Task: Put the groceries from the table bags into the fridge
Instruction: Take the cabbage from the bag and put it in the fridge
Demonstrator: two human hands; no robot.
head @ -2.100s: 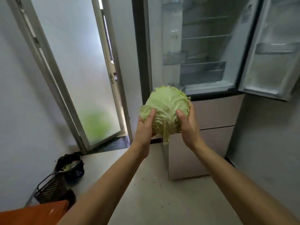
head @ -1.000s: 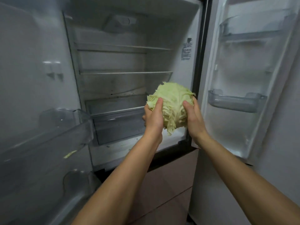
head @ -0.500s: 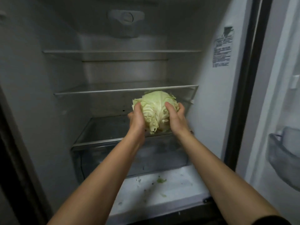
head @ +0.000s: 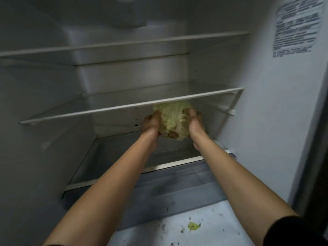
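A pale green cabbage [head: 173,119] is inside the open fridge, under the middle glass shelf [head: 124,108] and just above the lower glass shelf [head: 110,157]. My left hand [head: 150,122] grips its left side and my right hand [head: 194,121] grips its right side, fingers curled round it. The top of the cabbage is hidden behind the middle shelf's front rim. Whether it rests on the lower shelf, I cannot tell.
An upper shelf [head: 124,45] spans the fridge above. A clear drawer [head: 159,189] sits below the lower shelf. Green leaf scraps [head: 193,226] lie on the white fridge floor. A printed label [head: 298,25] is stuck on the right inner wall.
I have come closer to the fridge. Both hands have carried the cabbage deeper in, from in front of the middle shelf to under it.
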